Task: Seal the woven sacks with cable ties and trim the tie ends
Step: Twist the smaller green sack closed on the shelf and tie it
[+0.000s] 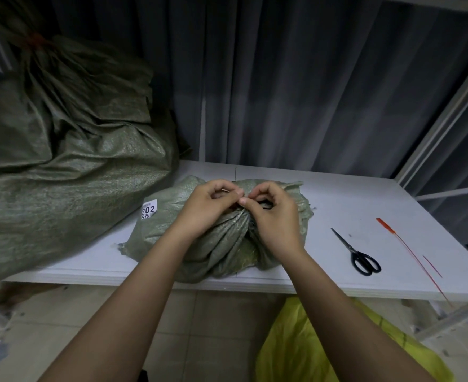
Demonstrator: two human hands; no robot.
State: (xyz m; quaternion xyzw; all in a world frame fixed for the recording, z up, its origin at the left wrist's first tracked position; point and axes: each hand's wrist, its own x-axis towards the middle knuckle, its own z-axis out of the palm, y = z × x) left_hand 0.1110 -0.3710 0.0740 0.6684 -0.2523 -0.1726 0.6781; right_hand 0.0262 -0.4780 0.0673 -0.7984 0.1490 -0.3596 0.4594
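both hands sit curled on the gathered neck of the small woven sack (172, 216); my left hand (208, 208) and right hand (271, 213) meet thumb to thumb, fingers bent round the bunched cloth, gripping it. i cannot tell whether a tie is already under the fingers. forearms reach in from the near edge, nearly level, wrists slightly raised. below them i see tiled floor and a yellow bag (323, 351) under the table's front edge. the sack lies mid-table (365, 194), close to that front lip, its white label (149, 209) on the left side. open surface lies to the right, where black scissors (356, 253) rest shut, and a red cable tie (409, 252) runs out past the front edge, a short red offcut (432, 266) beside it. at left a large green sack (62, 161) crowds the table, another tied one (48, 86) piled behind. a grey curtain (310, 78) closes the back.
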